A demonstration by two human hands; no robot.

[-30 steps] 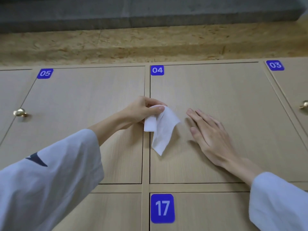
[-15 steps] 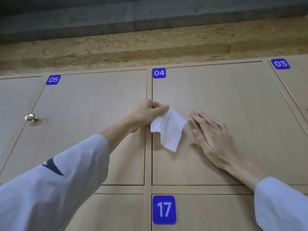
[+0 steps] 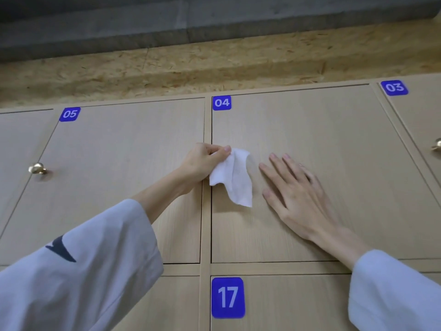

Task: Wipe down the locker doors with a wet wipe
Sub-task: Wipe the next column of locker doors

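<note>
Light wooden locker doors fill the view. My left hand (image 3: pixel 202 163) pinches a white wet wipe (image 3: pixel 235 179) by its upper edge at the left side of the door marked 04 (image 3: pixel 334 144). The wipe hangs loosely down against that door, just right of the gap beside door 05 (image 3: pixel 119 175). My right hand (image 3: pixel 296 192) lies flat on door 04 with straight, spread fingers, a little to the right of the wipe and apart from it.
A brass knob (image 3: pixel 37 168) sticks out at the left of door 05, and another knob (image 3: pixel 437 146) shows at the right edge on door 03 (image 3: pixel 420 115). Door 17 (image 3: pixel 286 304) is below. A chipboard strip (image 3: pixel 214 68) runs above the lockers.
My left hand has lifted the wipe slightly higher on door 04, and the wipe's hanging folds have shifted. My right hand stays flat on the door. The camera has tilted a little.
</note>
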